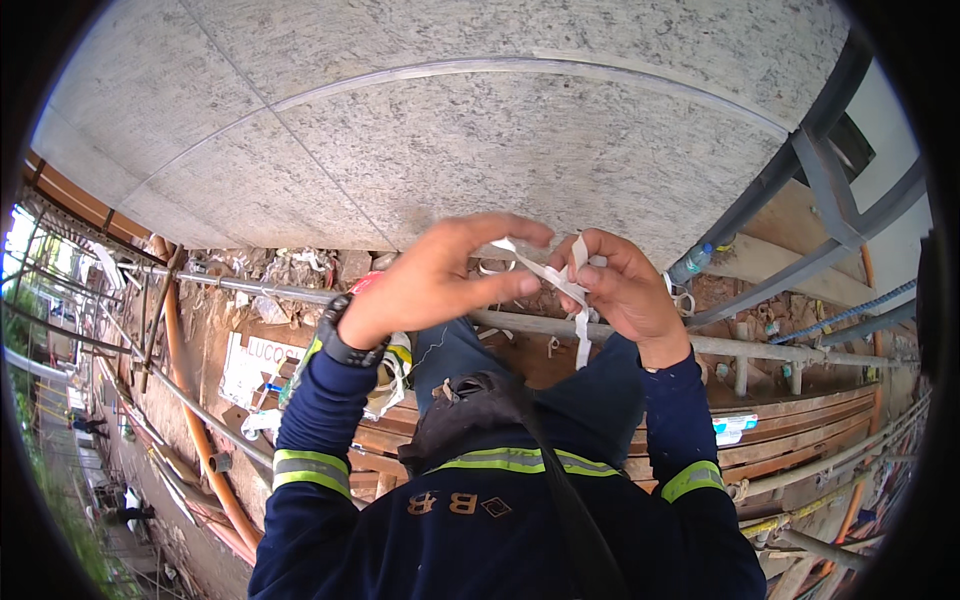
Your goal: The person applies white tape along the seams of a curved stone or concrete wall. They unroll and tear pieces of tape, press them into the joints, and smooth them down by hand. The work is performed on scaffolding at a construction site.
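Observation:
A narrow white strip (584, 348), limp and curled like tape or its backing paper, runs between my hands in front of the grey wall. My right hand (628, 292) pinches it between thumb and fingers, with one end dangling below and a short piece standing up above. My left hand (445, 265) has thumb and forefinger spread apart around the strip's other end. Its thumb tip is close to the strip; I cannot tell whether they touch. The left fingertips are slightly blurred. A dark watch (345, 335) is on my left wrist.
Large mottled grey wall panels (480, 150) with thin joints rise ahead. Metal scaffold pipes (730, 347) cross in front of my legs. Wooden planks (800, 428) lie at right, a plastic bottle (690, 262) near the wall's foot. Littered ground and an orange pipe (190, 400) are at left.

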`<state>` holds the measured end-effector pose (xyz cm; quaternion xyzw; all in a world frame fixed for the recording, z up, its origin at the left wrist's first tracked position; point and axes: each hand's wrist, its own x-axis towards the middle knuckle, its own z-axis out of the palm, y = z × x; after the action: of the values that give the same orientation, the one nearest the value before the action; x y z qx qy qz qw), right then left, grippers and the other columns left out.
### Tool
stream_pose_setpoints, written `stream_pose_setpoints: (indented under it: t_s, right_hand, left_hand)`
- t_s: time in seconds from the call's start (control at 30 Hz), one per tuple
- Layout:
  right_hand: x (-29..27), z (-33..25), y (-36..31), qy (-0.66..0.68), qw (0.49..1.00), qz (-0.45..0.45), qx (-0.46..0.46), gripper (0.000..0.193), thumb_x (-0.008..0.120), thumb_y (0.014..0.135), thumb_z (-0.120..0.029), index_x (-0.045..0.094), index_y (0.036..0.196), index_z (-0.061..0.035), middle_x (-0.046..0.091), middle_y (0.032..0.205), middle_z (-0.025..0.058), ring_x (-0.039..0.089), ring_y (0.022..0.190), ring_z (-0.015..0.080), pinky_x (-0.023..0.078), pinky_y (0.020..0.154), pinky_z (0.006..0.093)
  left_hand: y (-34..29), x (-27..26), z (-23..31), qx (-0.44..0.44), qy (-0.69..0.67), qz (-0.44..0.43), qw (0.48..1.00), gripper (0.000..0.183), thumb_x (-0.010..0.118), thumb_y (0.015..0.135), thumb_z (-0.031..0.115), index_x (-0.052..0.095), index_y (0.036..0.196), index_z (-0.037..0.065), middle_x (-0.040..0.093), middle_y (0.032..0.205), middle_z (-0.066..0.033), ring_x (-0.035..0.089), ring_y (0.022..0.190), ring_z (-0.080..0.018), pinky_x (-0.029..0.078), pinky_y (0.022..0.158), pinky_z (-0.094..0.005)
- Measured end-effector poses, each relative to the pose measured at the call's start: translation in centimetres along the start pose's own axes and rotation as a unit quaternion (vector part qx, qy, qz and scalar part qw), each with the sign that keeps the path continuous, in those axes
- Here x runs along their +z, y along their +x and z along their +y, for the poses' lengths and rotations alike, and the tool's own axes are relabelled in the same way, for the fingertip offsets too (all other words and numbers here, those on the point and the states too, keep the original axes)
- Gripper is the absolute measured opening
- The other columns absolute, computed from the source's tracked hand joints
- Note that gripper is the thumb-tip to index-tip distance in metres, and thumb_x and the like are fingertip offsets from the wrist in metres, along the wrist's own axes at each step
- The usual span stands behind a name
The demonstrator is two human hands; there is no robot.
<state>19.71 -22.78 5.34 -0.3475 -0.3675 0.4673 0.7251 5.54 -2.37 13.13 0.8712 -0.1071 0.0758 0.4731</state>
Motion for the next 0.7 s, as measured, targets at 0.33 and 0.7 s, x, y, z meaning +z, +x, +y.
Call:
stream_pose_setpoints:
  t_s: [0.33, 0.7]
  right_hand:
    - [-0.8, -0.6, -1.3, -0.034, 0.998, 0.048, 0.011, 0.016, 0.060, 0.102, -0.016, 0.062, 0.112, -0.0032, 0.069, 0.111, 0.0071, 0.066, 0.088, 0.0129, 0.053, 0.075, 0.0274]
    - [-1.4, 0.4, -1.0, -0.085, 0.983, 0.133, -0.090, 0.012, 0.054, 0.104, -0.017, 0.059, 0.108, -0.0064, 0.067, 0.114, 0.0102, 0.062, 0.103, 0.0175, 0.047, 0.094, 0.0358]
  left_hand:
    - [-0.7, 0.9, -1.1, 0.001, 0.048, 0.046, 0.998, 0.010, 0.068, 0.091, 0.004, 0.064, 0.099, 0.000, 0.065, 0.081, -0.0097, 0.060, 0.077, -0.0113, 0.048, 0.070, -0.0296]
    - [-2.9, -0.5, -0.1, -0.111, -0.024, 0.068, 0.991, 0.008, 0.069, 0.093, 0.006, 0.067, 0.099, 0.002, 0.066, 0.082, 0.0002, 0.058, 0.078, -0.0061, 0.047, 0.068, -0.0256]
